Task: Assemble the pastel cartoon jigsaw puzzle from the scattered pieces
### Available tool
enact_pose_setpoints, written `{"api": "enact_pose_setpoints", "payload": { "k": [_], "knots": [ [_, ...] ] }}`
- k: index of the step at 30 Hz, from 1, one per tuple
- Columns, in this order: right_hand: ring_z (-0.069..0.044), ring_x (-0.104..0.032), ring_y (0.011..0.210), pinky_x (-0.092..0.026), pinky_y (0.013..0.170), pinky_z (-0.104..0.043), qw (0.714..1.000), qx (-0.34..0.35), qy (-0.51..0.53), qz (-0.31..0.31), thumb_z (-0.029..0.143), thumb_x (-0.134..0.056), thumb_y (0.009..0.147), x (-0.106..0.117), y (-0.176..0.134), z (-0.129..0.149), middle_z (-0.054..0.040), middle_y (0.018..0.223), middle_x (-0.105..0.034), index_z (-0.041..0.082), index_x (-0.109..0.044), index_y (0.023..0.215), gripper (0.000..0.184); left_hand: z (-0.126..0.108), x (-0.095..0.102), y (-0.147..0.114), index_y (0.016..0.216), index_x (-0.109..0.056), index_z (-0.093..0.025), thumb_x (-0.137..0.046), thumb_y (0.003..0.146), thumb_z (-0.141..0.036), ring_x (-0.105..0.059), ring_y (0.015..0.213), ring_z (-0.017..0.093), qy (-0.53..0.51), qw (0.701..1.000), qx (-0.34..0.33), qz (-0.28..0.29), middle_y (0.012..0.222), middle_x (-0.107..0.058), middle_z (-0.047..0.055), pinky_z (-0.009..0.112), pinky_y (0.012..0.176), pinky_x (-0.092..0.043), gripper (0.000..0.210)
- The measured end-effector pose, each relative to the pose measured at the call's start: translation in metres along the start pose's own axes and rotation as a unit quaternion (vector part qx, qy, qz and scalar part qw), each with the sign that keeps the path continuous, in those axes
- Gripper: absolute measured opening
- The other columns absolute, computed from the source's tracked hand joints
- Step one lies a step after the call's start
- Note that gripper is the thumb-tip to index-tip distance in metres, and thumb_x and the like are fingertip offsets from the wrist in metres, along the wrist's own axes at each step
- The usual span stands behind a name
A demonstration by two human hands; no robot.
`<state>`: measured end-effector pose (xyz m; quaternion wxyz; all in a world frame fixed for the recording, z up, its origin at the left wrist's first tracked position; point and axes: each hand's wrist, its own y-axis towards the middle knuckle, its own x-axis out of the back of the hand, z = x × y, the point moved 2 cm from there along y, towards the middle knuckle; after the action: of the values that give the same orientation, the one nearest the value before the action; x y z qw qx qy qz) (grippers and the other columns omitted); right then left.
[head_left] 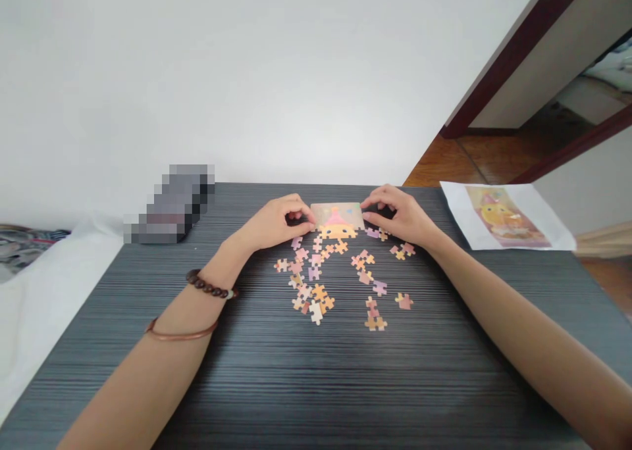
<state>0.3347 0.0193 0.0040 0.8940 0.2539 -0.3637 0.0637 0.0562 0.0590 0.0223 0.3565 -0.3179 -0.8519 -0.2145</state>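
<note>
A partly joined jigsaw puzzle [338, 218] lies flat on the dark table [296, 384], its upper rows showing a pink hat and a yellow face with blue eyes. My left hand [284, 220] has thumb and forefinger closed at its left edge. At the opposite edge, the thumb and forefinger of my right hand [397, 214] press in the same way. Loose puzzle pieces [316, 312] in pink, orange and purple are scattered below the left half. More loose pieces [376, 323] lie below the right half, and one piece [404, 300] sits apart.
A white sheet with the printed picture [506, 216] lies at the table's right rear. A blurred-out dark object [172, 203] stands at the left rear. Behind the table rises a white wall [296, 75]; white cloth [64, 292] lies beyond the left edge.
</note>
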Motion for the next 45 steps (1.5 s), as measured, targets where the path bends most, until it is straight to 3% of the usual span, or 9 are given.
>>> {"api": "enact_pose_setpoints", "payload": {
  "k": [6,16,25,31,33,35,38,42,45],
  "knots": [
    [-0.026,-0.061,0.105,-0.049,0.097,-0.047,0.999,0.039,-0.008,0.023,0.035,-0.070,0.086,-0.002,-0.002,-0.002,-0.0083,0.111,-0.059,0.026,-0.074,0.102,0.019,-0.003,0.007,0.000,0.092,-0.076,-0.025,-0.077,0.076,-0.047,-0.053,0.080,0.016,-0.004,0.992,0.011,0.126,0.085,-0.059,-0.001,0.028,0.074,-0.037,0.028],
    [-0.028,-0.058,0.113,-0.045,0.104,-0.051,0.998,0.042,-0.027,0.044,0.039,-0.072,0.085,-0.005,-0.003,-0.001,-0.0087,0.117,-0.058,0.029,-0.074,0.105,0.023,-0.001,0.001,0.000,0.087,-0.081,-0.039,-0.065,0.089,-0.054,-0.054,0.082,0.016,0.045,0.988,-0.059,0.138,0.083,-0.058,-0.002,0.031,0.083,-0.034,0.022],
    [-0.029,-0.057,0.114,-0.046,0.103,-0.050,0.997,0.053,-0.037,0.047,0.041,-0.072,0.086,-0.005,-0.002,0.002,-0.0102,0.117,-0.058,0.027,-0.075,0.107,0.026,-0.005,0.000,0.001,0.093,-0.080,-0.034,-0.073,0.085,-0.046,-0.057,0.084,0.017,0.037,0.989,-0.055,0.130,0.084,-0.068,-0.002,0.030,0.082,-0.037,0.016],
    [-0.028,-0.058,0.109,-0.046,0.101,-0.052,0.998,0.036,-0.049,0.034,0.039,-0.070,0.088,-0.007,-0.002,-0.001,-0.0085,0.116,-0.060,0.030,-0.077,0.102,0.018,-0.006,0.002,0.000,0.084,-0.081,-0.035,-0.070,0.088,-0.047,-0.055,0.076,0.015,0.023,0.983,-0.086,0.158,0.073,-0.063,-0.002,0.029,0.078,-0.039,0.017],
    [-0.028,-0.058,0.109,-0.047,0.100,-0.052,0.998,0.035,-0.049,0.033,0.040,-0.070,0.088,-0.007,-0.002,-0.002,-0.0083,0.116,-0.060,0.031,-0.077,0.103,0.018,-0.005,0.003,-0.001,0.086,-0.079,-0.029,-0.071,0.087,-0.046,-0.055,0.072,0.013,-0.010,0.989,-0.064,0.132,0.075,-0.063,-0.002,0.027,0.072,-0.040,0.018],
    [-0.028,-0.058,0.109,-0.047,0.100,-0.052,0.998,0.040,-0.046,0.033,0.040,-0.070,0.088,-0.007,-0.002,-0.001,-0.0083,0.116,-0.061,0.031,-0.077,0.103,0.019,-0.002,0.002,-0.001,0.085,-0.075,-0.024,-0.071,0.086,-0.042,-0.054,0.069,0.013,-0.019,0.997,-0.034,0.063,0.078,-0.062,-0.001,0.027,0.067,-0.041,0.019],
    [-0.028,-0.058,0.110,-0.046,0.101,-0.051,0.997,0.055,-0.038,0.038,0.040,-0.069,0.089,-0.005,-0.002,0.002,-0.0085,0.115,-0.060,0.030,-0.077,0.104,0.020,0.000,-0.001,0.000,0.089,-0.073,-0.022,-0.070,0.087,-0.039,-0.058,0.080,0.016,0.013,0.999,-0.032,-0.039,0.089,-0.061,0.002,0.031,0.077,-0.047,0.017],
    [-0.028,-0.058,0.110,-0.047,0.099,-0.049,0.996,0.070,-0.024,0.059,0.045,-0.069,0.088,-0.005,-0.003,0.008,-0.0080,0.113,-0.060,0.030,-0.077,0.101,0.021,0.000,-0.010,0.002,0.113,-0.072,-0.027,-0.071,0.087,-0.040,-0.056,0.113,0.024,0.060,0.995,-0.070,-0.039,0.116,-0.061,0.006,0.044,0.105,-0.043,0.029],
    [-0.026,-0.060,0.104,-0.049,0.096,-0.046,0.997,0.057,-0.015,0.046,0.046,-0.062,0.092,-0.004,-0.002,0.009,-0.0083,0.108,-0.061,0.027,-0.077,0.099,0.025,0.003,-0.013,0.002,0.118,-0.070,-0.030,-0.069,0.090,-0.038,-0.054,0.121,0.026,0.084,0.994,-0.072,-0.021,0.125,-0.064,0.005,0.049,0.109,-0.038,0.030]
  ]
}}
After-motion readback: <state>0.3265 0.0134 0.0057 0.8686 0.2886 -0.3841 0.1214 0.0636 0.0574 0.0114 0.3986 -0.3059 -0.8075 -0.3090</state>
